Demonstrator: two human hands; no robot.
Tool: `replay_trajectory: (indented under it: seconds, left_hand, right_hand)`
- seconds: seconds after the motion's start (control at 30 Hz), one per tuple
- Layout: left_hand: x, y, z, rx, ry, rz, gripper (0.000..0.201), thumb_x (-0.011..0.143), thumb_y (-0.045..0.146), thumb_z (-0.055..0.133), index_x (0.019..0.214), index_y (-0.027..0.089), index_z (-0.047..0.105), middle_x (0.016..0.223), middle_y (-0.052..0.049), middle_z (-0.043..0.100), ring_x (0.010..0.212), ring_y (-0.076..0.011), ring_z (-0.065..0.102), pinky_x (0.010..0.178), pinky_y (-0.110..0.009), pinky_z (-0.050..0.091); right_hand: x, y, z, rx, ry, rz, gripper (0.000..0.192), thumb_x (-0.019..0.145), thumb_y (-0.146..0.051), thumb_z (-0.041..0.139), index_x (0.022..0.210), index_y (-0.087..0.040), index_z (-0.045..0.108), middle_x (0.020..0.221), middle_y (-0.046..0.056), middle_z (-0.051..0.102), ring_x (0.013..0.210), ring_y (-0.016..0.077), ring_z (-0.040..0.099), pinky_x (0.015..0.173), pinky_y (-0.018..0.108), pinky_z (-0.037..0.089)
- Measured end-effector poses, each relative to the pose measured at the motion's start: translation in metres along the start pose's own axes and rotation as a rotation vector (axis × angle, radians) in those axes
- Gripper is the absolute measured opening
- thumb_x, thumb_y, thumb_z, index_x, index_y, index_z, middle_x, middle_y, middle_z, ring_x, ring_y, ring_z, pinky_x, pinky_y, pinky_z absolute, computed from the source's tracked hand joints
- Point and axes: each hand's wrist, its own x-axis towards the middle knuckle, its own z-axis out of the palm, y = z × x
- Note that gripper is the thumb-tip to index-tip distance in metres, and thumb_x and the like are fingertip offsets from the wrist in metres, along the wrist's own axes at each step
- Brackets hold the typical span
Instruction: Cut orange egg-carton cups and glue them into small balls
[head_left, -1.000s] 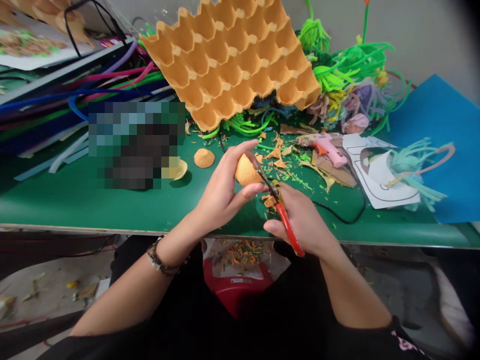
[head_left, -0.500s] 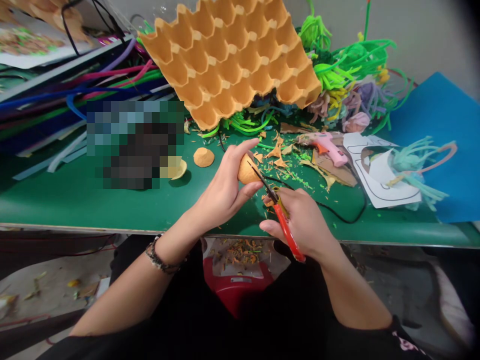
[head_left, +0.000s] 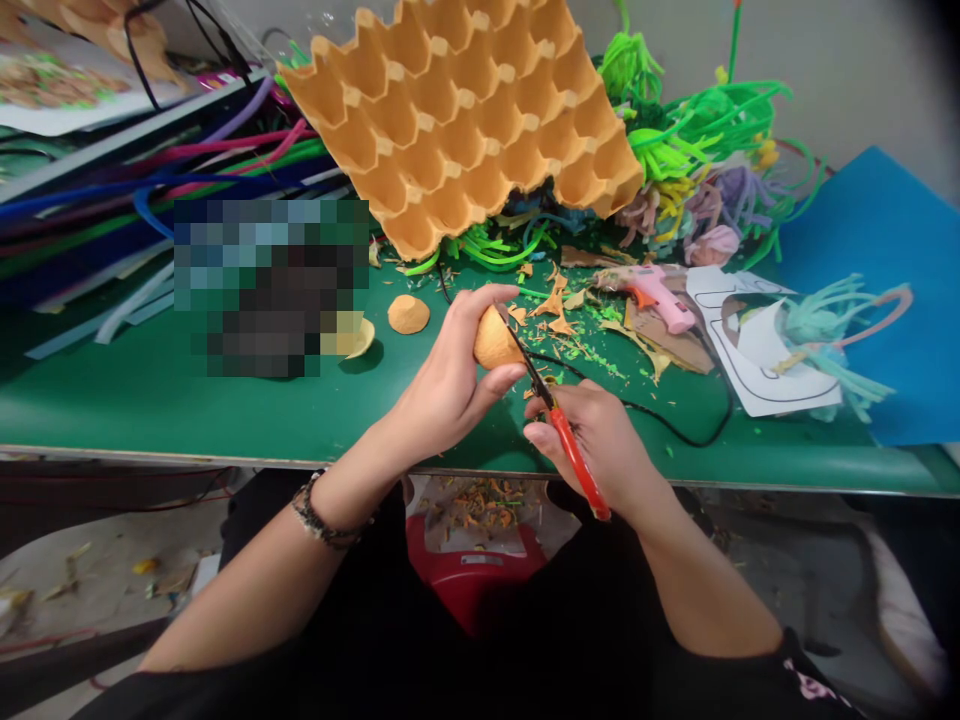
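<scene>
While the left hand [head_left: 442, 385] pinches the orange cup [head_left: 495, 342] in its fingers above the green table [head_left: 150, 400], the right hand [head_left: 600, 445], fingers closed on the scissors [head_left: 559, 425], should probably take small snips, turning the cup to keep its rim even.

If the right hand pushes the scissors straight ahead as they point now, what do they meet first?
Most likely the orange cup piece in the left hand: the scissors in the right hand already point at its edge.

Small orange egg-carton cup [head_left: 495, 343] (rim ragged), tilted above green table edge, red-handled scissors [head_left: 566, 440] against it.
</scene>
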Motion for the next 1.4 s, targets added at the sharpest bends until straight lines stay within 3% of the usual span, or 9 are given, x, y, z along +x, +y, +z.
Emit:
replay_trajectory:
  seconds: [0.23, 0.4, 0.87, 1.03, 1.13, 1.23, 1.4]
  left_hand:
    - [-0.0017, -0.0016, 0.0017, -0.021, -0.009, -0.029, 0.053, 0.091, 0.053, 0.039, 0.133, 0.022, 0.029, 0.112, -0.012, 0.050, 0.103, -0.0229, 0.053, 0.092, -0.039, 0.046]
    - [-0.0010, -0.0016, 0.0010, -0.029, -0.009, -0.031, 0.057, 0.091, 0.053, 0.040, 0.137, 0.023, 0.026, 0.116, -0.012, 0.049, 0.107, -0.0242, 0.052, 0.095, -0.042, 0.046]
    - [0.0015, -0.0020, -0.0014, 0.018, 0.000, -0.009, 0.061, 0.090, 0.054, 0.040, 0.141, 0.024, 0.023, 0.110, -0.011, 0.053, 0.099, -0.0231, 0.056, 0.088, -0.040, 0.050]
    - [0.0011, -0.0042, 0.0007, 0.000, -0.006, -0.021, 0.062, 0.090, 0.051, 0.045, 0.141, 0.024, 0.023, 0.106, -0.009, 0.054, 0.096, -0.0217, 0.057, 0.086, -0.038, 0.050]
    - [0.0012, -0.0042, 0.0016, -0.045, 0.030, -0.040, 0.067, 0.087, 0.050, 0.052, 0.140, 0.023, 0.021, 0.103, -0.007, 0.055, 0.089, -0.0182, 0.059, 0.081, -0.033, 0.050]
    - [0.0023, -0.0009, 0.0008, -0.069, 0.037, -0.018, 0.058, 0.089, 0.047, 0.051, 0.136, 0.022, 0.028, 0.104, -0.007, 0.057, 0.090, -0.0174, 0.059, 0.078, -0.030, 0.050]
    - [0.0022, 0.0014, -0.0005, 0.030, 0.016, 0.001, 0.053, 0.091, 0.048, 0.045, 0.134, 0.020, 0.033, 0.104, -0.009, 0.056, 0.090, -0.0182, 0.056, 0.081, -0.032, 0.048]
  right_hand:
    - [-0.0004, -0.0014, -0.0014, -0.057, 0.012, 0.025, 0.071, 0.086, -0.073, 0.017, 0.060, -0.017, 0.054, 0.057, 0.004, 0.055, 0.054, 0.0117, 0.045, 0.058, 0.028, 0.032]
    - [0.0007, -0.0031, 0.0001, -0.047, 0.036, 0.042, 0.068, 0.085, -0.074, 0.019, 0.050, -0.019, 0.039, 0.047, -0.001, 0.039, 0.046, 0.0086, 0.034, 0.050, 0.026, 0.023]
    - [0.0011, -0.0025, 0.0043, 0.026, 0.044, 0.066, 0.067, 0.084, -0.075, 0.021, 0.047, -0.020, 0.028, 0.044, -0.003, 0.029, 0.043, 0.0065, 0.023, 0.047, 0.026, 0.017]
    - [-0.0007, -0.0008, 0.0045, 0.184, 0.011, 0.072, 0.071, 0.082, -0.078, 0.019, 0.051, -0.018, 0.041, 0.048, -0.001, 0.039, 0.046, 0.0071, 0.032, 0.049, 0.025, 0.022]
    - [-0.0003, 0.0011, 0.0012, 0.218, -0.006, 0.086, 0.072, 0.077, -0.082, 0.021, 0.064, -0.018, 0.051, 0.056, 0.000, 0.048, 0.050, 0.0086, 0.038, 0.050, 0.025, 0.027]
    - [0.0015, 0.0024, -0.0016, 0.173, 0.003, 0.077, 0.075, 0.072, -0.086, 0.021, 0.076, -0.018, 0.052, 0.070, 0.004, 0.056, 0.057, 0.0118, 0.046, 0.055, 0.027, 0.034]
    - [0.0030, 0.0008, -0.0006, 0.011, -0.001, 0.058, 0.077, 0.072, -0.087, 0.017, 0.076, -0.018, 0.051, 0.074, 0.007, 0.060, 0.067, 0.0184, 0.054, 0.066, 0.034, 0.040]
